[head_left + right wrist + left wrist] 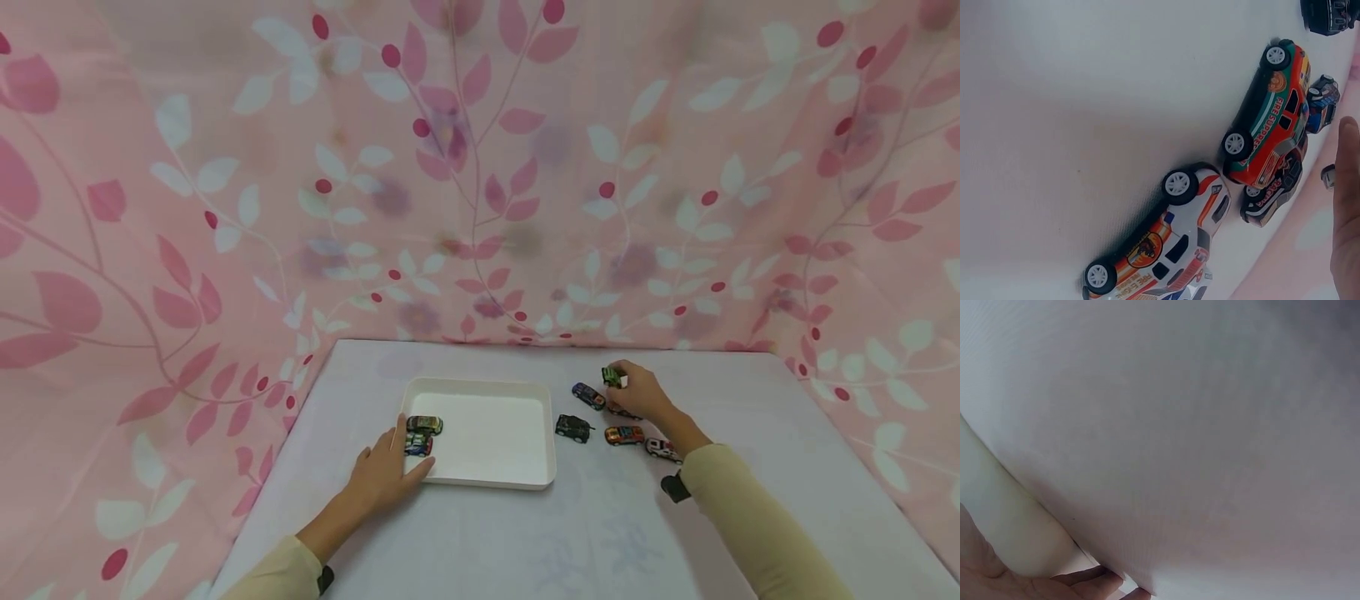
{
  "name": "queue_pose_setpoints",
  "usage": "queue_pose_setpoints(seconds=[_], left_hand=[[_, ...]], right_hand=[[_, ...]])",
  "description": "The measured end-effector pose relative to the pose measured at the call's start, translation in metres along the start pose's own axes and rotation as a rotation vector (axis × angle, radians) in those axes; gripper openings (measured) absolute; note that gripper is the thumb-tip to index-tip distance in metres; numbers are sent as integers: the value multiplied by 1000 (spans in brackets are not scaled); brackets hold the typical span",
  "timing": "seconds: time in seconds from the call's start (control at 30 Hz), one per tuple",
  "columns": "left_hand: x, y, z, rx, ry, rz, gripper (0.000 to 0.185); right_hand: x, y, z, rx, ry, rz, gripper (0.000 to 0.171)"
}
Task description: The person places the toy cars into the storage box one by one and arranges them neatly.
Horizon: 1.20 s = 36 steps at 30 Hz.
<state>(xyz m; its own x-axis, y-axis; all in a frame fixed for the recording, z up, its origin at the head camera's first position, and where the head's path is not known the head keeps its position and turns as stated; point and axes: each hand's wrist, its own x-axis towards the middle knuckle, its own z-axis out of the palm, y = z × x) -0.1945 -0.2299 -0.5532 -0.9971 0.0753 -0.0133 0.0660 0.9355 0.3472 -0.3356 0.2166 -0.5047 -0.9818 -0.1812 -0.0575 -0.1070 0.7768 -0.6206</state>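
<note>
I see a white table [525, 542] with pink leafy cloth [480, 208] behind it and at both sides. A white tray [487, 433] sits left of most toy cars. My left hand [378, 479] lies on the tray's left edge, thumb spread from the fingers, hiding its near left corner. Two little cars [424, 425] are inside. My right hand [643, 392] pinches a green car [611, 377] near the table's back edge, partly covering a dark car [624, 411]. The left wrist view is mostly blurry white. Only the right wrist view lets me read "FIRE" on the orange car [1272, 119].
</note>
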Motion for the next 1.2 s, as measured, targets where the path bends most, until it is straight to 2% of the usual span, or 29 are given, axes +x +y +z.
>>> queue_pose_setpoints(seconds=[0.17, 0.33, 0.53, 0.6, 0.83, 1.0, 1.2], left_hand=[[-2, 2, -2, 4, 5, -3, 98], [-4, 2, -7, -5, 10, -6, 97], [-4, 1, -5, -2, 3, -13, 97], [-4, 0, -3, -5, 2, -16, 97], [-4, 0, -1, -7, -4, -19, 98], [-5, 2, -2, -10, -20, -24, 97], [-5, 3, -4, -13, -14, -14, 97]], right_hand=[[-1, -5, 3, 23, 19, -53, 47], [-1, -13, 9, 132, 10, -25, 38], [-2, -22, 16, 195, 12, -53, 35], [-2, -24, 18, 191, 15, -68, 34], [-3, -34, 22, 31, 43, -120, 37], [-4, -48, 23, 17, 81, -100, 42], [-1, -70, 28, 31, 141, -122, 41]])
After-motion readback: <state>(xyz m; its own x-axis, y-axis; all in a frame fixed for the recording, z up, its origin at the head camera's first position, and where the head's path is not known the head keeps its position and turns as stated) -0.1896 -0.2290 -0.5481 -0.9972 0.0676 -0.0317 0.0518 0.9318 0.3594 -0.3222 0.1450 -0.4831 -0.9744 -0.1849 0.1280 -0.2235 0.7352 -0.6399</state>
